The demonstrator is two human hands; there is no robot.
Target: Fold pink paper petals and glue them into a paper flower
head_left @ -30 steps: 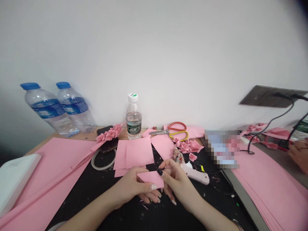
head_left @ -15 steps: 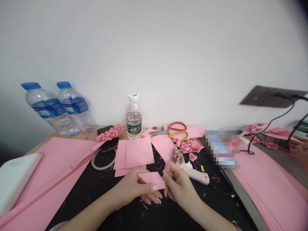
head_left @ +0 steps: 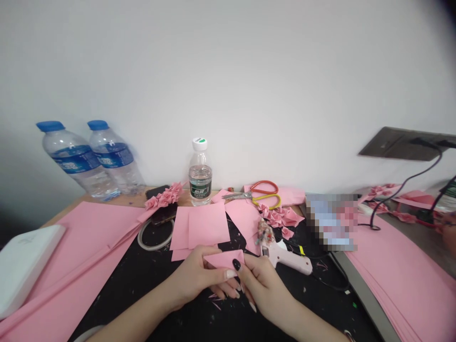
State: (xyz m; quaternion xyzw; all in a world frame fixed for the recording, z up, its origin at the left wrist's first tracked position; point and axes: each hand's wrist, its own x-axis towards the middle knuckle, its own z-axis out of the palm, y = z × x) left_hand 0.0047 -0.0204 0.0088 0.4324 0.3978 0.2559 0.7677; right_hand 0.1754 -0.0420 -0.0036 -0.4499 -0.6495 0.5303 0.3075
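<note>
A small folded piece of pink paper (head_left: 221, 259) is held between both hands above the black work surface. My left hand (head_left: 199, 273) grips its left part, thumb on top and fingers beneath. On the paper's right end, my right hand (head_left: 261, 280) pinches with a dark-nailed thumb pressed on the face. Just beyond the hands lie stacked pink paper squares (head_left: 208, 225). A pale glue gun (head_left: 287, 257) with a crusted nozzle end rests to the right of my right hand. Behind it are folded pink paper flowers (head_left: 280, 216) and scissors (head_left: 251, 195) with red and yellow handles.
Two large water bottles (head_left: 76, 159) lean on the wall at left, and a smaller bottle (head_left: 200, 175) stands mid-back. Large pink sheets (head_left: 103, 223) flank both sides. A tape roll (head_left: 142, 237), a white box (head_left: 30, 266) and cables (head_left: 402, 183) lie around. Another person's hand (head_left: 449, 232) shows at far right.
My right thumb has moved from the paper's upper right corner down onto its face. The paper now looks narrower, its upper edge folded over. The view has shifted slightly.
</note>
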